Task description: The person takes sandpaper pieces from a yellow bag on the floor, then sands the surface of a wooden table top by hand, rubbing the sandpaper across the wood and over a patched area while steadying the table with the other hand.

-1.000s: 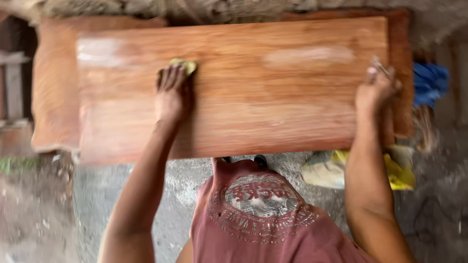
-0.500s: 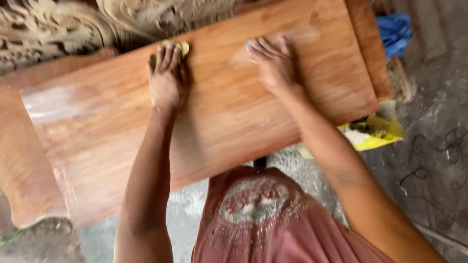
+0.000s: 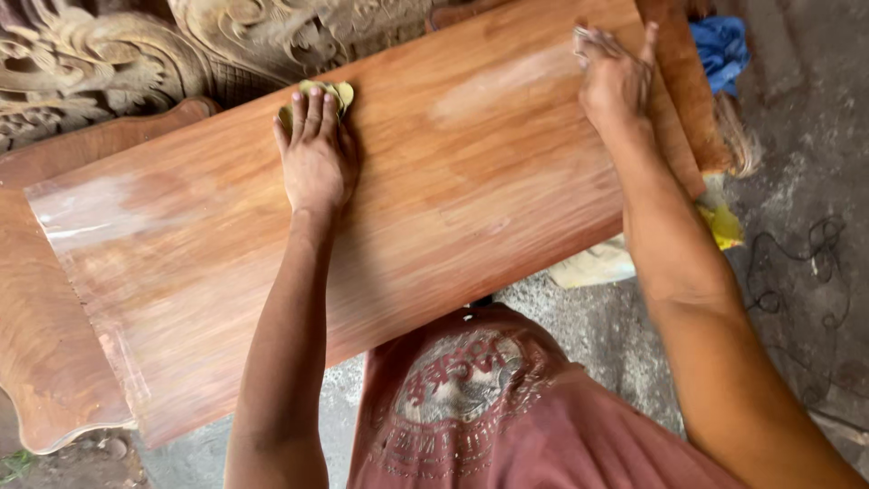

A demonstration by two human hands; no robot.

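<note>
left hand [image 3: 314, 158] lies flat, fingers spread, pressing a yellow-green pad [image 3: 328, 92] against the far edge of the reddish wooden panel [image 3: 453, 190]. right hand [image 3: 615, 77] rests open at its right end, holding nothing.

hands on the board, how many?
2. The left hand lies flat on a yellow sanding pad near the reddish-brown wooden board's far edge; the right hand rests at its far right corner.

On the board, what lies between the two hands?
Head view: only bare reddish wooden board with a pale dusty patch between the left hand, pressing a yellow-green pad, and the right hand.
</note>
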